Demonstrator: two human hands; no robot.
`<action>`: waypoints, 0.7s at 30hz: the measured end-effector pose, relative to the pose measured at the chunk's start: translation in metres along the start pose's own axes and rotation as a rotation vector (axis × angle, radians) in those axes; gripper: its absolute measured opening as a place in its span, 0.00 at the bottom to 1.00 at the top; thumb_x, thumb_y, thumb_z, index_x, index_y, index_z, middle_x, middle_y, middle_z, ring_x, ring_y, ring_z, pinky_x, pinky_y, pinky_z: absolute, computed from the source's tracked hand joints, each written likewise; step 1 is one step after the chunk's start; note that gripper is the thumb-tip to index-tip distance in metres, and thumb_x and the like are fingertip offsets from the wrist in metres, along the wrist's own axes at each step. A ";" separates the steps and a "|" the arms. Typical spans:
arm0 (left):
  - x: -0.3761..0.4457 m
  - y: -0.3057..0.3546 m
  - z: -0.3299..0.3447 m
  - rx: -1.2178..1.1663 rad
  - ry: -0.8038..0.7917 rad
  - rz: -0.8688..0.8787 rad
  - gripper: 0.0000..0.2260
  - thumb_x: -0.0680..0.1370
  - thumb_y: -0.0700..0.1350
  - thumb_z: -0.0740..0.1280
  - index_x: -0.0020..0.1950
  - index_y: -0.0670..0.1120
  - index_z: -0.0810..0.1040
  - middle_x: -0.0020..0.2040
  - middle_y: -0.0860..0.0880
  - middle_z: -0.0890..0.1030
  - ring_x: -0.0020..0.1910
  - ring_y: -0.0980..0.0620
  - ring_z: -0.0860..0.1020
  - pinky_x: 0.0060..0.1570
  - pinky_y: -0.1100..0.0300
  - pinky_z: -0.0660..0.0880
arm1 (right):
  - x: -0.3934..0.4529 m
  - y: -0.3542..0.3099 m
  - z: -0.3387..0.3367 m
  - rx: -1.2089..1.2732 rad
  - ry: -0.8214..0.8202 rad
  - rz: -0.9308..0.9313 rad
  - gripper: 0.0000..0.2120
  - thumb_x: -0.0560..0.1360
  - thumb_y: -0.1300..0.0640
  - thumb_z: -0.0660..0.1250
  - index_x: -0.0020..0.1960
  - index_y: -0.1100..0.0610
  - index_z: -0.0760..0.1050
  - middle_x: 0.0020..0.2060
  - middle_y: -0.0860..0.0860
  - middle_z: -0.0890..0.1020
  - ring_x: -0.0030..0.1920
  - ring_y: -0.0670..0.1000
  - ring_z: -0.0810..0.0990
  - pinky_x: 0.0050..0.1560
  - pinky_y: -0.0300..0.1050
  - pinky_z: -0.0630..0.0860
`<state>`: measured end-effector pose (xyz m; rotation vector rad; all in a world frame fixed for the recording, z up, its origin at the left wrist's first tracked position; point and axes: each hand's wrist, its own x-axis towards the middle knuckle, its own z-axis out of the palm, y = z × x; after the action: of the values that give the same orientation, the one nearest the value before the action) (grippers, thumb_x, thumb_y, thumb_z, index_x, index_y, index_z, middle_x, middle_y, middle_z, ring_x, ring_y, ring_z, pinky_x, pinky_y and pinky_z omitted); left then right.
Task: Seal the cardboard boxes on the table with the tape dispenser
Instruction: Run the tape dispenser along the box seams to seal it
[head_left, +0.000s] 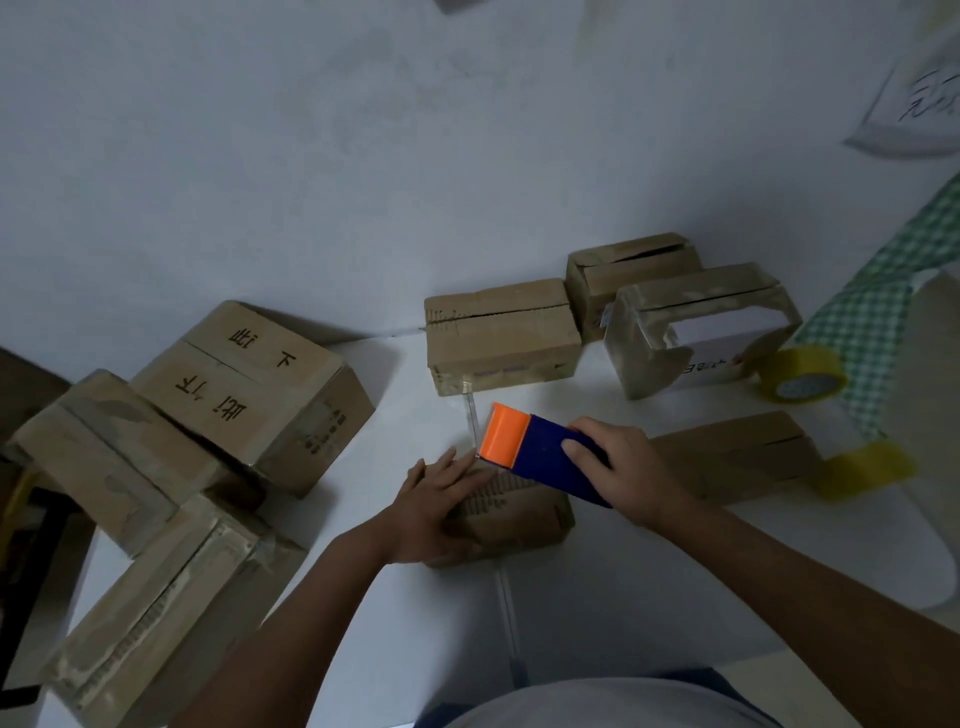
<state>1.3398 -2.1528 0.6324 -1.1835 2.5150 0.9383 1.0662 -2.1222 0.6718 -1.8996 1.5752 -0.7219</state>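
Small brown cardboard box (511, 512) at counter (649, 613) centre, steadied under flat, straight left-hand fingers (441, 470). Right hand (631, 467) wrapped around blue-and-orange plastic tape dispenser (540, 452) at far box edge. Likely trouble: tape wandering off seam, wrinkling, or box sliding under weak pressure.

Left hand (434, 506): bare; wearing no glove, ring or watch.
Right hand (631, 470): bare; wearing no glove, ring or watch.
Forearms: showing uncovered from wrist to elbow; no sleeve reaching them.
Torso garment (597, 704): showing at the bottom centre of the frame; light grey-white fabric, plain, with a darker blue edge running along its upper outline.
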 end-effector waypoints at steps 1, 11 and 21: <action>-0.002 0.002 -0.003 -0.135 0.033 -0.017 0.31 0.76 0.64 0.62 0.77 0.63 0.54 0.81 0.53 0.48 0.80 0.51 0.43 0.76 0.45 0.41 | 0.002 -0.003 0.000 -0.016 -0.011 0.008 0.24 0.77 0.38 0.52 0.49 0.56 0.76 0.38 0.46 0.81 0.37 0.41 0.78 0.36 0.34 0.70; -0.006 0.037 -0.033 -1.566 0.321 -0.476 0.16 0.83 0.51 0.61 0.62 0.41 0.78 0.56 0.39 0.83 0.56 0.46 0.82 0.62 0.52 0.76 | 0.017 -0.028 -0.003 -0.099 -0.155 0.086 0.12 0.81 0.49 0.58 0.51 0.56 0.77 0.43 0.51 0.82 0.42 0.47 0.80 0.42 0.43 0.77; -0.011 0.043 -0.043 -1.481 0.349 -0.438 0.22 0.72 0.62 0.68 0.51 0.44 0.80 0.47 0.42 0.83 0.50 0.46 0.81 0.52 0.56 0.78 | 0.023 -0.038 -0.008 -0.119 -0.225 0.142 0.14 0.82 0.47 0.57 0.54 0.54 0.77 0.46 0.50 0.82 0.44 0.46 0.80 0.47 0.46 0.79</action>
<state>1.3188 -2.1525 0.6903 -2.1703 1.2387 2.6992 1.0906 -2.1394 0.7058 -1.8567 1.6179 -0.3475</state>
